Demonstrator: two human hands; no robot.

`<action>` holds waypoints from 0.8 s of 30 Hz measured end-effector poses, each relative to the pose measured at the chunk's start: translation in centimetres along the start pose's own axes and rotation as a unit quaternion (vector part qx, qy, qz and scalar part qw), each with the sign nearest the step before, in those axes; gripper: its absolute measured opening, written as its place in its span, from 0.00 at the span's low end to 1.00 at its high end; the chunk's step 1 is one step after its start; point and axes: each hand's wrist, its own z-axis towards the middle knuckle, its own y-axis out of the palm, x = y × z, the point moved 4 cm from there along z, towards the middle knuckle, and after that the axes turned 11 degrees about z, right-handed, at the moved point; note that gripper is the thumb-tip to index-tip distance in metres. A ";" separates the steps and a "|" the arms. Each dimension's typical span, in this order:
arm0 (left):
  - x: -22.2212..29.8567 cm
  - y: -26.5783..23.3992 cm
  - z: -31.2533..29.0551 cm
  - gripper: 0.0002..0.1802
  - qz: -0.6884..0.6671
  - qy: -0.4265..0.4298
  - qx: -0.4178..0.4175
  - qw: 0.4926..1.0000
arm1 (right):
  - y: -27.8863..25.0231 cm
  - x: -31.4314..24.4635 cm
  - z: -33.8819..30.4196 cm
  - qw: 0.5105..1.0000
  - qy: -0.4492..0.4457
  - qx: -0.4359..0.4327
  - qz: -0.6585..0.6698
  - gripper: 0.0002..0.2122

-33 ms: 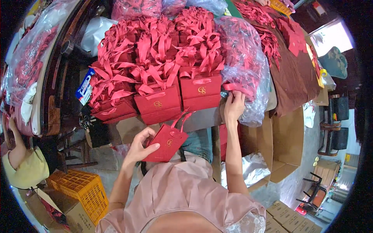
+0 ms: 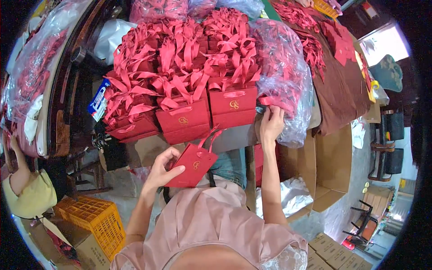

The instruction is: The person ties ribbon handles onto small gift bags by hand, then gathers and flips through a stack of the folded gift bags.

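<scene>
Nothing seemed to have changed from just before, so the work was at the same spot, with one bag held up and the other hand at the ribbons. The left hand (image 2: 163, 170) was closed on a small red paper bag with a gold mark and red ribbon handles (image 2: 193, 166), thumb in front, on the person's side of the rows of red paper bags with ribbon handles (image 2: 184, 120). The right hand's (image 2: 272, 122) fingers were bent close together by a shiny red ribbon (image 2: 270, 100) at the see-through plastic sack (image 2: 293, 132), but I could not tell if they held anything.
</scene>
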 end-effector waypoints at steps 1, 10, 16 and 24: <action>0.2 -0.1 0.0 0.14 -0.017 0.003 0.008 1.000 | -0.1 -0.5 -0.2 1.000 -0.007 -0.009 0.000 0.06; 0.2 -0.7 0.2 0.18 -0.061 -0.004 0.008 0.998 | -3.1 -3.6 -1.5 0.997 -0.070 -0.018 0.021 0.02; 1.8 -0.2 -0.1 0.40 -0.141 -0.005 0.034 0.989 | -3.9 -5.9 -3.5 0.976 -0.193 -0.012 0.100 0.06; 0.7 0.4 1.2 0.37 -0.179 -0.018 -0.102 0.978 | -3.3 -11.2 -5.4 0.897 -0.246 -0.148 0.335 0.05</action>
